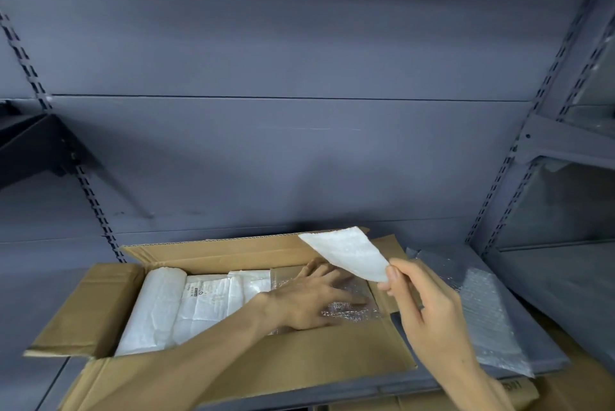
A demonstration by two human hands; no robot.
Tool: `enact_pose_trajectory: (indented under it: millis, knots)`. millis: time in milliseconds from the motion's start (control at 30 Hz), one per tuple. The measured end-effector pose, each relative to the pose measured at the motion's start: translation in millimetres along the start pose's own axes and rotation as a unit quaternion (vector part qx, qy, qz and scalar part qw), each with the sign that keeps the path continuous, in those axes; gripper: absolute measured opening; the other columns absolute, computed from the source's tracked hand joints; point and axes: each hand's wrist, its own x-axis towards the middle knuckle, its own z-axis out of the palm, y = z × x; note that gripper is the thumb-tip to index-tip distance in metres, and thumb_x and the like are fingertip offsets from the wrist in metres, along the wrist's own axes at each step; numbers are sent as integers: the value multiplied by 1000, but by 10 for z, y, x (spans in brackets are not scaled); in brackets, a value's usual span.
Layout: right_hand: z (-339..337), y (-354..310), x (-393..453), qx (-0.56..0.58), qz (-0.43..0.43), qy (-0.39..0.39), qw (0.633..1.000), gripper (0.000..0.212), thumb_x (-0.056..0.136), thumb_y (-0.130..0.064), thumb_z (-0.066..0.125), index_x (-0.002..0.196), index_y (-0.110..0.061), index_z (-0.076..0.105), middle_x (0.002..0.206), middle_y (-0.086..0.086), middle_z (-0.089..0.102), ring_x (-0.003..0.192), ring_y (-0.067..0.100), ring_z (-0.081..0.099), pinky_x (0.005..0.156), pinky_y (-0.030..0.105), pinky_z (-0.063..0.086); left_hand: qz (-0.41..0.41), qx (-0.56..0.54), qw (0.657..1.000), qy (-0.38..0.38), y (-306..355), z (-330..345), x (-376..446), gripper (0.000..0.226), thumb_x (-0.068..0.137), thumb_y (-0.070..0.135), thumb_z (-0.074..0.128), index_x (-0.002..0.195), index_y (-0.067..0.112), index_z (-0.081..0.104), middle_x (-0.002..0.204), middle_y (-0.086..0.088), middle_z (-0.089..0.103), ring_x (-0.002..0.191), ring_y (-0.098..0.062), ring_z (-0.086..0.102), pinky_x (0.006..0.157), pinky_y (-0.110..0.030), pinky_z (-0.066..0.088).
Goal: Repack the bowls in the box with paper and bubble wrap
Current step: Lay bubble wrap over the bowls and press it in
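My right hand (429, 317) pinches the lower corner of a folded white paper pad (349, 257) between thumb and fingers, clamped on it, and holds it raised above the right end of the cardboard box (299, 364). The pad tilts up and away from the grip, its far tip over the box's back flap. My left hand (309, 300) reaches into the box from the near left, palm down, fingers spread flat on a sheet of clear bubble wrap (352, 309) that lies in the box's right part; it presses and grips nothing that I can see. Left of that hand, inside the box, I see white paper wrapping (206, 304), creased, with a small printed label on it, and a rolled white bundle (159, 300) along the left end. I cannot see any bare bowl; whatever sits under the paper is hidden. The box stands open on a grey shelf (565, 294), all flaps out. Just right of the box, on the shelf, lies another bubble wrap sheet (489, 320).
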Motion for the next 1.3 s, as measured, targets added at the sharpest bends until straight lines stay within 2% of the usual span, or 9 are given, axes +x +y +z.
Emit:
enact_pose_trajectory:
  millis: [167, 300, 467, 567, 667, 800, 900, 1167, 1300]
  knots:
    - [168, -49, -13, -7, -40, -23, 999, 9, 98, -20, 59, 104, -23, 66, 93, -15, 60, 75, 13, 63, 62, 33, 50, -78, -156, 975, 139, 1, -174, -390, 26, 99, 30, 53, 116, 21, 71, 129, 6, 58, 128, -12, 46, 108, -37, 40]
    - [401, -199, 9, -19, -71, -79, 994, 14, 95, -9, 67, 104, -20, 69, 100, -17, 59, 81, 5, 63, 69, 20, 50, -145, -133, 960, 201, -131, -364, -1007, 24, 91, 10, 52, 95, 17, 74, 103, 17, 69, 100, -8, 61, 93, -26, 48]
    - [826, -419, 34, -52, -84, -183, 978, 15, 96, -12, 65, 104, -22, 73, 106, -16, 60, 79, 4, 61, 69, 26, 52, -353, -231, 844, 332, -287, -475, -1612, 28, 95, 1, 52, 89, 23, 69, 78, 16, 74, 74, -8, 67, 68, -27, 53]
    - [1062, -484, 25, -38, -54, -251, 966, 18, 97, -15, 63, 108, -22, 76, 106, -18, 58, 82, 1, 59, 73, 15, 45, -321, -133, 857, 381, -269, -501, -1774, 13, 96, 10, 62, 93, 22, 65, 84, 12, 70, 75, -7, 64, 64, -15, 47]
    - [1219, -480, 5, -38, -31, -297, 954, 22, 99, -24, 59, 114, -25, 75, 107, -20, 57, 85, 3, 61, 77, 19, 47, -250, -112, 905, 325, -297, -454, -1764, 19, 96, 34, 66, 110, 21, 69, 109, 13, 65, 102, 3, 57, 87, -7, 40]
    - [1259, -457, -23, -60, -18, -352, 934, 26, 96, -41, 53, 99, -29, 76, 95, -18, 59, 87, 2, 58, 81, 26, 49, -216, -140, 954, 151, -384, -340, -1540, 54, 95, 54, 59, 138, 23, 54, 138, 7, 51, 133, -7, 41, 111, -25, 36]
    - [1214, -404, -36, -70, -4, -375, 924, 50, 97, -58, 42, 69, -19, 55, 77, -7, 55, 74, 11, 54, 73, 32, 48, -198, -116, 970, 76, -472, -296, -1374, 72, 91, 62, 60, 149, 24, 42, 149, 3, 43, 142, -12, 31, 117, -31, 29]
    - [1196, -278, -14, -74, -4, -421, 904, 61, 97, -70, 34, 76, -16, 54, 67, 3, 57, 62, 16, 54, 66, 37, 45, -183, -43, 982, 4, -556, -44, -1234, 85, 85, 59, 63, 155, 32, 20, 159, 4, 22, 149, -16, 16, 123, -30, 17]
    - [1239, -270, -92, -104, -18, -415, 904, 68, 96, -76, 23, 72, -18, 48, 63, -1, 52, 60, 11, 50, 94, 32, 45, -181, -36, 983, -11, -588, -27, -1210, 92, 87, 57, 60, 159, 25, 13, 166, 0, 14, 153, -15, 7, 125, -30, 10]
